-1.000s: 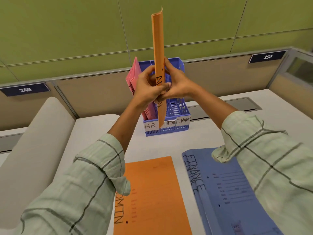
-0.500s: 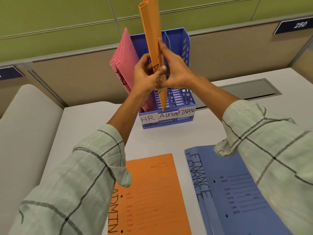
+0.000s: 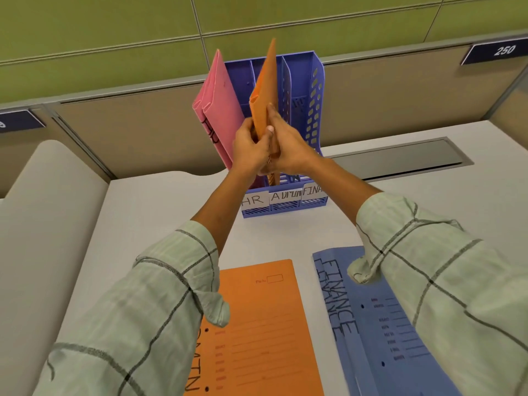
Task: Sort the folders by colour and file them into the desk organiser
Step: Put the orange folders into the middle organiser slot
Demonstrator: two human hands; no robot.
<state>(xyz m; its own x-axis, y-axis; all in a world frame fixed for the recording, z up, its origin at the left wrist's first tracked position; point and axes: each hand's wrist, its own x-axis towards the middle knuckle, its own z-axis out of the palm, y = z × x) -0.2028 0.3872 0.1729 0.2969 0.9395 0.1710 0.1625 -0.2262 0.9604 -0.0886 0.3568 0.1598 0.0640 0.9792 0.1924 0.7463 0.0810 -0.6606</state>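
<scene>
A blue desk organiser (image 3: 316,90) with three slots labelled HR, ADMIN and FINANCE stands at the back of the desk. Pink folders (image 3: 220,107) lean in its left HR slot. My left hand (image 3: 248,147) and my right hand (image 3: 288,144) both grip an upright orange folder (image 3: 267,90), whose lower edge sits down inside the middle ADMIN slot. Another orange folder marked ADMIN (image 3: 263,332) lies flat on the near desk. Blue folders marked FINANCE (image 3: 380,332) lie to its right, partly under my right sleeve.
A grey desk (image 3: 160,212) carries everything. A beige padded panel (image 3: 48,212) runs along the left. A recessed grey cable tray (image 3: 400,158) sits right of the organiser. Partition walls with number plates, one reading 250 (image 3: 503,50), stand behind.
Both hands have lowered the orange folder into the organiser's middle slot and tipped its top back. The view has moved closer and tilted down.
</scene>
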